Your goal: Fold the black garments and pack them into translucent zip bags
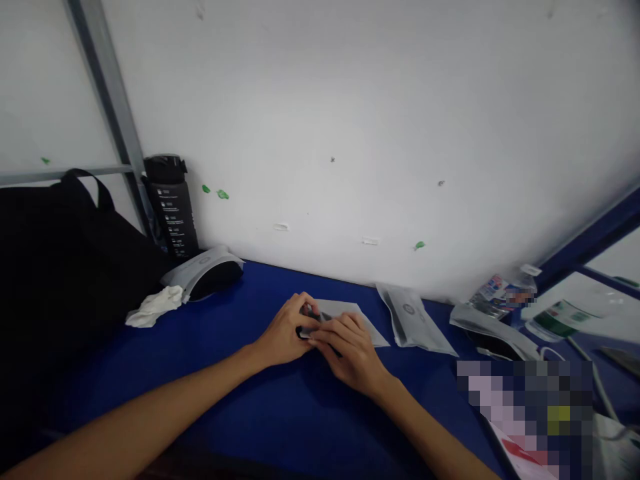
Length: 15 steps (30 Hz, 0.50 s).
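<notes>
Near the middle of the blue tabletop, my left hand (pixel 287 331) is closed around a small dark object (pixel 301 331), mostly hidden by the fingers. My right hand (pixel 351 350) meets it from the right, its fingers bent and pinching at the same object. Behind and partly beneath the hands lies a flat, whitish translucent bag (pixel 370 325). To the right is another frosted zip bag (pixel 414 319) with a printed mark, lying on the tabletop. What exactly the dark object is cannot be made out.
On the left are a black bag (pixel 65 267), a dark bottle (pixel 173 210), a frosted pouch with black contents (pixel 207 270) and a crumpled tissue (pixel 156 307). At right stand a clear bottle (pixel 505 293) and another pouch (pixel 495 330). A white wall (pixel 320 120) closes the back.
</notes>
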### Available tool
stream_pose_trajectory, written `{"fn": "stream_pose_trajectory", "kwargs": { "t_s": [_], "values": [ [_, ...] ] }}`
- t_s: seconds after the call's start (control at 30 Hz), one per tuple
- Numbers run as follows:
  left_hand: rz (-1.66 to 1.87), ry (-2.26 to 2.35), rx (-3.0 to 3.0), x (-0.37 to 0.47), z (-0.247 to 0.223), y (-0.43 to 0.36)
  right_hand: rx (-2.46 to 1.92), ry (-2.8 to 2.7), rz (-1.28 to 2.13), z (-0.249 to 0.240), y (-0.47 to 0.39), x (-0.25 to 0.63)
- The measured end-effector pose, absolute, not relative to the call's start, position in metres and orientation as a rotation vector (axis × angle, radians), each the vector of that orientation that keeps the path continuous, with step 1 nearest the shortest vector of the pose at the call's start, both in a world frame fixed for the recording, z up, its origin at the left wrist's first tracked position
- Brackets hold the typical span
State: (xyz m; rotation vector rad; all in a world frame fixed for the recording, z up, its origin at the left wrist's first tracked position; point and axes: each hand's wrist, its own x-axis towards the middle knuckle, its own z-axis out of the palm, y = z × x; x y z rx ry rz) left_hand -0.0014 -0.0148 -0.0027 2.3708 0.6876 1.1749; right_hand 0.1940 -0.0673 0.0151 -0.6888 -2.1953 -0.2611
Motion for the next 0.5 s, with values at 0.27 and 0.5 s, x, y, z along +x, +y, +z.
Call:
{"fn": "stream_pose_trajectory", "kwargs": {
  "t_s": [0.27, 0.5],
  "values": [
    [1.123, 0.623, 2.474, -0.002, -0.001, -0.018, -0.649, -2.209, -0.286, 0.014, -0.075, 0.182],
    [1.222, 0.691, 2.316, -0.009, 0.002, -0.009, -0.843, -2.228, -0.048, 0.027, -0.062, 0.212]
  ]
}}
